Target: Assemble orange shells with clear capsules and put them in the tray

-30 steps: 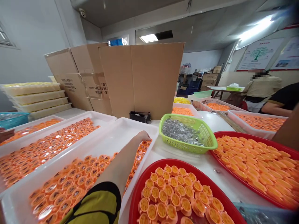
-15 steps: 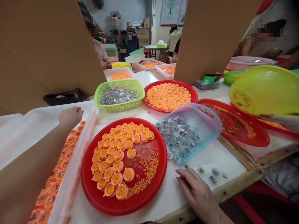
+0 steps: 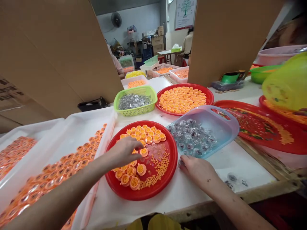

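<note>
My left hand (image 3: 122, 152) hangs over a round red tray (image 3: 173, 159), its fingers curled down on the orange caps (image 3: 135, 182) near the middle. Yellow granules (image 3: 155, 169) lie in a heap beside those caps. My right hand (image 3: 197, 172) rests on the white table at the lower edge of a pale blue plastic scoop tray (image 3: 224, 126), next to a small transparent piece (image 3: 181, 163). That tray holds transparent domed pieces (image 3: 192, 135). Both hands partly hide what is under their fingers.
To the left, white trays (image 3: 111, 123) hold many orange caps. Beyond stand a green basket (image 3: 144, 109) of transparent pieces and a red tray of caps (image 3: 182, 99). Tall cardboard sheets (image 3: 230, 41) flank the view. A patterned red tray (image 3: 254, 124) and yellow-green basin (image 3: 287, 83) lie right.
My view has swung right from the white trays to the red tray. My left hand has moved onto the red tray, and my right hand has moved up to the scoop tray's edge.
</note>
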Demonstrator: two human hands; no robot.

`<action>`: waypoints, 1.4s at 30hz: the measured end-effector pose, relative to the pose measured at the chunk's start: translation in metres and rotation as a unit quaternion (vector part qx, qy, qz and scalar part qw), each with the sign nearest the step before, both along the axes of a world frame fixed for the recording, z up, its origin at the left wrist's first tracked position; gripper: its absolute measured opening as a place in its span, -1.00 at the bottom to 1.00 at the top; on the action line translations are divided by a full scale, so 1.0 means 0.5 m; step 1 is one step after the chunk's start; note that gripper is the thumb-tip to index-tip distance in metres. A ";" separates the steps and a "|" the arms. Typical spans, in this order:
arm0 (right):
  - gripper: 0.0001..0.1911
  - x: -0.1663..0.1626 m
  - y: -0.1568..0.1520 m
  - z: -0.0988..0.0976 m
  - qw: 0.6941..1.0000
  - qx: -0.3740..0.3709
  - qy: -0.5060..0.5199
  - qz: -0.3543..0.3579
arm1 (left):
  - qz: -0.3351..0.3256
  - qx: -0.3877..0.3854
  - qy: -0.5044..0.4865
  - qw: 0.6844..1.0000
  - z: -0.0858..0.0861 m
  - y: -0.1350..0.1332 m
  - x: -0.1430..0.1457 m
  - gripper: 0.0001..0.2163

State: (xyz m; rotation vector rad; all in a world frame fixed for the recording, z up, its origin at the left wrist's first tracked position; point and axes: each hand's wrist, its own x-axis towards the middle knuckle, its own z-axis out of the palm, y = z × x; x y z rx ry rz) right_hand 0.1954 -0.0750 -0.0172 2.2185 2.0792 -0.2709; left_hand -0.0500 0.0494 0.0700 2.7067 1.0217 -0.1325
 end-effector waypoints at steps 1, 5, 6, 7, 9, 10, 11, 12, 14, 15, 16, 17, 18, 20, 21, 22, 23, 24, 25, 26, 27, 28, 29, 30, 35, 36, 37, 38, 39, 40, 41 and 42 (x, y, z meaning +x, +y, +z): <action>-0.88 0.004 -0.010 -0.003 1.000 -0.007 0.006 0.003 | -0.014 0.000 0.031 0.999 -0.014 -0.019 0.000 -0.74; -0.88 0.018 -0.043 -0.009 0.999 -0.026 0.030 0.008 | -0.030 0.041 0.099 0.994 -0.066 -0.062 -0.006 -0.63; -0.87 0.021 -0.049 -0.010 0.999 -0.030 0.042 0.009 | -0.031 0.055 0.103 0.993 -0.078 -0.066 -0.008 -0.65; -0.87 0.024 -0.053 -0.011 0.998 -0.033 0.057 0.009 | -0.032 0.068 0.101 0.992 -0.089 -0.069 -0.010 -0.69; -0.86 0.031 -0.060 -0.013 0.995 -0.034 0.092 0.010 | -0.035 0.080 0.088 0.992 -0.105 -0.072 -0.011 -0.79; -0.86 0.035 -0.063 -0.015 0.993 -0.031 0.109 0.011 | -0.036 0.080 0.077 0.993 -0.109 -0.074 -0.010 -0.83; -0.86 0.039 -0.065 -0.017 0.992 -0.025 0.125 0.014 | -0.036 0.075 0.064 0.994 -0.111 -0.077 -0.007 -0.86; -0.86 0.043 -0.068 -0.019 0.990 -0.018 0.141 0.015 | -0.034 0.066 0.050 0.996 -0.110 -0.080 -0.004 -0.87; -0.86 0.051 -0.072 -0.023 0.985 -0.007 0.172 0.015 | -0.016 0.039 0.021 0.999 -0.104 -0.088 0.007 -0.89; -0.86 0.054 -0.073 -0.025 0.983 -0.004 0.186 0.013 | -0.004 0.023 0.005 1.000 -0.100 -0.092 0.013 -0.90; -0.85 0.056 -0.075 -0.027 0.981 0.000 0.196 0.012 | 0.007 0.009 -0.012 1.000 -0.096 -0.095 0.019 -0.90; -0.85 0.058 -0.076 -0.029 0.979 0.004 0.202 0.010 | 0.014 -0.002 -0.029 0.999 -0.093 -0.096 0.026 -0.90; -0.85 0.059 -0.078 -0.030 0.978 0.009 0.206 0.010 | 0.020 -0.008 -0.045 0.999 -0.092 -0.096 0.032 -0.88; -0.84 0.060 -0.080 -0.033 0.977 0.026 0.211 0.011 | 0.028 -0.013 -0.067 0.997 -0.091 -0.092 0.043 -0.83; -0.84 0.061 -0.082 -0.034 0.977 0.035 0.212 0.013 | 0.034 -0.016 -0.073 0.997 -0.092 -0.088 0.047 -0.80; -0.83 0.062 -0.083 -0.036 0.976 0.045 0.213 0.015 | 0.043 -0.020 -0.079 0.996 -0.094 -0.083 0.050 -0.79; -0.83 0.062 -0.084 -0.037 0.975 0.055 0.215 0.018 | 0.051 -0.024 -0.089 0.994 -0.096 -0.079 0.052 -0.78; -0.83 0.063 -0.086 -0.038 0.974 0.062 0.218 0.021 | 0.061 -0.028 -0.103 0.992 -0.099 -0.075 0.053 -0.77; -0.83 0.064 -0.087 -0.040 0.973 0.067 0.221 0.023 | 0.071 -0.031 -0.116 0.990 -0.102 -0.072 0.053 -0.77; -0.83 0.064 -0.088 -0.040 0.972 0.068 0.223 0.022 | 0.082 -0.033 -0.126 0.988 -0.105 -0.070 0.053 -0.77; -0.85 0.065 -0.089 -0.041 0.972 0.066 0.227 0.018 | 0.093 -0.036 -0.132 0.986 -0.108 -0.069 0.052 -0.77; -0.85 0.065 -0.089 -0.041 0.971 0.063 0.229 0.012 | 0.104 -0.041 -0.133 0.985 -0.110 -0.069 0.051 -0.77; -0.84 0.065 -0.090 -0.040 0.971 0.060 0.231 0.006 | 0.114 -0.049 -0.135 0.983 -0.112 -0.071 0.050 -0.77; -0.83 0.065 -0.090 -0.040 0.971 0.059 0.234 0.000 | 0.124 -0.055 -0.143 0.980 -0.112 -0.073 0.049 -0.77; -0.78 0.064 -0.090 -0.034 0.963 0.091 0.253 -0.008 | 0.144 -0.035 -0.201 0.968 -0.095 -0.091 0.049 -0.81; -0.78 0.063 -0.090 -0.033 0.960 0.103 0.261 -0.008 | 0.145 -0.028 -0.207 0.967 -0.092 -0.092 0.048 -0.81; -0.78 0.063 -0.089 -0.033 0.956 0.116 0.270 -0.010 | 0.148 -0.024 -0.211 0.966 -0.092 -0.093 0.048 -0.81; -0.78 0.062 -0.089 -0.033 0.952 0.126 0.279 -0.014 | 0.152 -0.021 -0.212 0.965 -0.094 -0.092 0.047 -0.80; -0.78 0.061 -0.089 -0.033 0.948 0.131 0.288 -0.019 | 0.157 -0.019 -0.209 0.965 -0.099 -0.091 0.045 -0.80; -0.78 0.061 -0.089 -0.034 0.945 0.129 0.299 -0.026 | 0.160 -0.019 -0.202 0.966 -0.104 -0.090 0.044 -0.81; -0.79 0.060 -0.090 -0.034 0.941 0.120 0.313 -0.033 | 0.163 -0.020 -0.193 0.967 -0.109 -0.089 0.042 -0.82; -0.81 0.059 -0.090 -0.034 0.936 0.107 0.332 -0.041 | 0.165 -0.021 -0.187 0.968 -0.114 -0.089 0.041 -0.83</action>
